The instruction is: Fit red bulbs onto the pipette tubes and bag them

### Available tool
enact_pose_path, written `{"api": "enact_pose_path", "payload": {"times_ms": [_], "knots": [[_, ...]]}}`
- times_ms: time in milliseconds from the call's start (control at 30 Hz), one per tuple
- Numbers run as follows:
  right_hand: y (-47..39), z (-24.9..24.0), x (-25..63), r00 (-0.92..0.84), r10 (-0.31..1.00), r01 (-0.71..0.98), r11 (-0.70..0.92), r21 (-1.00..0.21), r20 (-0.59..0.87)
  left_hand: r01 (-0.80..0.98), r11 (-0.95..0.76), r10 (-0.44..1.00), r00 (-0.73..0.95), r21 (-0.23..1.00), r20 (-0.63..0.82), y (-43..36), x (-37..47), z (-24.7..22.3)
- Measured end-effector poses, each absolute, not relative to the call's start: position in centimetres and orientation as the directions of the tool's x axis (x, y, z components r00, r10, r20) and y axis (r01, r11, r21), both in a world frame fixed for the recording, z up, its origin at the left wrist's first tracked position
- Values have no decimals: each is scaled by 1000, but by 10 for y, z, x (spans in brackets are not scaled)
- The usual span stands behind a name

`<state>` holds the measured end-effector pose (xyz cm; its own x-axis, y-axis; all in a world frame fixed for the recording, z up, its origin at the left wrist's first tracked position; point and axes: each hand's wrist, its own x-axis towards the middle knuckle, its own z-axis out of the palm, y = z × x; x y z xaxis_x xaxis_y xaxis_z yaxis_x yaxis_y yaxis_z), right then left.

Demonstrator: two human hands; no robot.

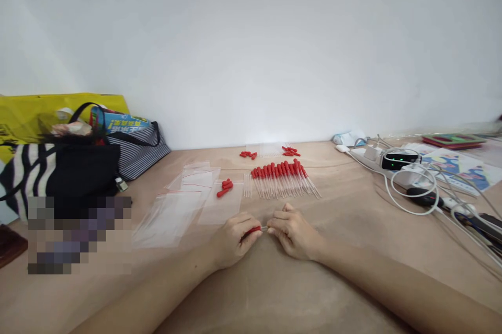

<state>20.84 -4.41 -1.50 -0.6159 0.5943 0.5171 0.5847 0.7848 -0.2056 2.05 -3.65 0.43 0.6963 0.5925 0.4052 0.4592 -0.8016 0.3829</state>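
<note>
red bulb (254, 229) pinched in left hand (237, 238), clear tube (264, 228) pinched in right hand (291, 232), both just this side of a kinda messy row of red-topped tubes (280, 170) on tan table (251, 292)

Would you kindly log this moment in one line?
left hand: holds red dropper bulb; right hand: holds clear tube; beyond: row of red-topped droppers

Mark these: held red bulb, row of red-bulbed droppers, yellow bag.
Held red bulb (254, 230): head view, exposed side.
Row of red-bulbed droppers (280, 169): head view, a bulb near mid-row.
Yellow bag (23, 104): head view, upper left portion.
</note>
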Motion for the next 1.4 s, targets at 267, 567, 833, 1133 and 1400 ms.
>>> {"api": "enact_pose_path", "payload": {"times_ms": [267, 567, 833, 1133, 1400], "knots": [[-39, -7, 215, -628, 622, 616, 765, -189, 467, 489, -767, 637, 660, 416, 398, -29, 13, 10], [-37, -10, 223, -542, 666, 716, 685, -133, 512, 627, -730, 661, 549, 270, 511, -19, 0, 7], [15, -13, 259, 92, 825, 908, 160, -386, 558, 782, -535, 805, 359, 319, 472, -3, -12, -4], [35, -17, 256, 229, 868, 927, -55, -372, 441, 772, -530, 827, 379, 352, 415, -3, -12, -3], [31, -16, 248, 188, 808, 927, 43, -373, 559, 785, -515, 841, 387, 344, 378, -4, -9, -1]]}}
